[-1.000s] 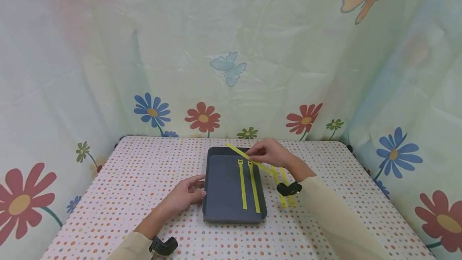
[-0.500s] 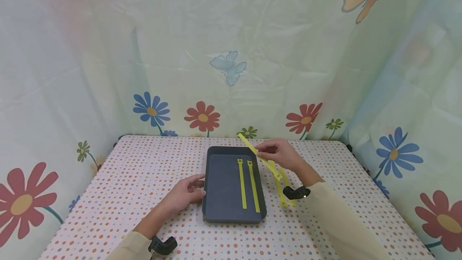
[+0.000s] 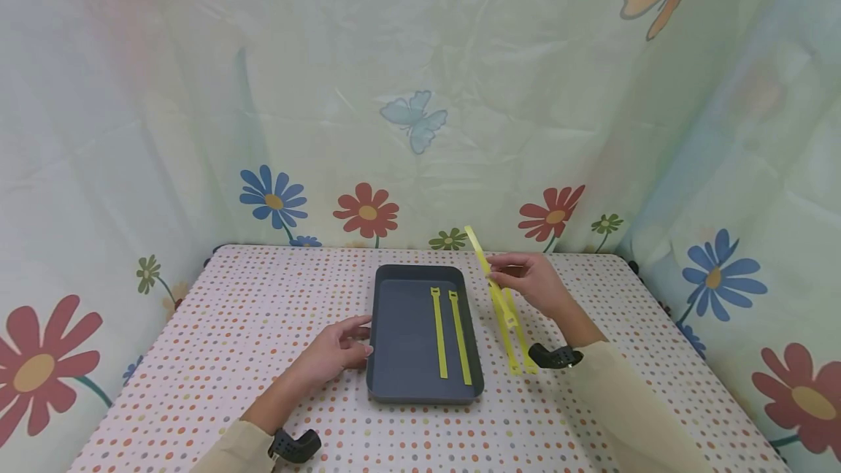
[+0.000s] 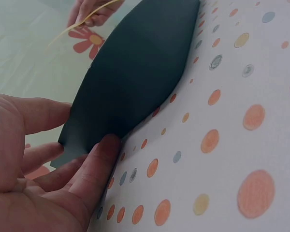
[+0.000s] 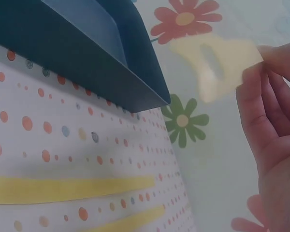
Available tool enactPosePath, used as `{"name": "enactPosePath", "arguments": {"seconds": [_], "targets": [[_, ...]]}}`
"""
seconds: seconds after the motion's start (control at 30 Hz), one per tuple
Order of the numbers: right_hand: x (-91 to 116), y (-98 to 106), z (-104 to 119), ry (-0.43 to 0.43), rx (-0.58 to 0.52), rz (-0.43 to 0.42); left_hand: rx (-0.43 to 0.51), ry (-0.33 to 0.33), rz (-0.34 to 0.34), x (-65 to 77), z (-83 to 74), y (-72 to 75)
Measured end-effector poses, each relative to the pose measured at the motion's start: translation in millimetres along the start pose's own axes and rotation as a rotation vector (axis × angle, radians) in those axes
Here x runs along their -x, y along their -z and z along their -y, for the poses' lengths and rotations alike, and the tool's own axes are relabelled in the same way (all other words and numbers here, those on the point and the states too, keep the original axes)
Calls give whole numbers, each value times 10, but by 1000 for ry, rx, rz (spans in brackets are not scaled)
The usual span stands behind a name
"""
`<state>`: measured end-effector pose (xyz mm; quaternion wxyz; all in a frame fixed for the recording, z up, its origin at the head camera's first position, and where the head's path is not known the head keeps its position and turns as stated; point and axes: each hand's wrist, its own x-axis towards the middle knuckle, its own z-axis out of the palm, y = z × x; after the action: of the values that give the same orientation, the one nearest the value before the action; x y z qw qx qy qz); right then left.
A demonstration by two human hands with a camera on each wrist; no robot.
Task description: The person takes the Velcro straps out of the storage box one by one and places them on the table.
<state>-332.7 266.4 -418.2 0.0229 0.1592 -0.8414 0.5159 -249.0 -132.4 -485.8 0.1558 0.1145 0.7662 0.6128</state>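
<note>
A dark grey rectangular tray lies on the dotted table. Inside it, along the right side, are two yellow cable straps, a left one and a right one, roughly parallel, slotted heads at the far end. My left hand rests its fingertips against the tray's left wall. Right of the tray, my right hand pinches another yellow cable strap between thumb and fingers, raised and tilted, its slotted head hanging nearer me. Beneath it, two more straps lie on the table, partly hidden.
A white table with coloured dots holds everything. A curtain printed with flowers and butterflies stands behind and at both sides. Each wrist wears a dark band, such as the left one.
My right hand has moved right, from above the tray's far right corner to above the straps beside it. The pinched strap has swung steeper. My left hand has stayed at the tray.
</note>
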Motion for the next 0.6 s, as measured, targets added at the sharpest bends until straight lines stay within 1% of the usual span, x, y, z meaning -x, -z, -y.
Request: {"name": "enactPosePath", "arguments": {"seconds": [0.23, 0.43, 0.6], "targets": [[75, 50, -19, -4, -2, -70, -3, 3, 1, 11, 1, 2], [128, 103, -88, -3, -12, -122, -4, 7, -9, 0, -2, 0], [171, 133, -141, -11, -12, -159, 11, 9, -4, 4, -12, -4]]}}
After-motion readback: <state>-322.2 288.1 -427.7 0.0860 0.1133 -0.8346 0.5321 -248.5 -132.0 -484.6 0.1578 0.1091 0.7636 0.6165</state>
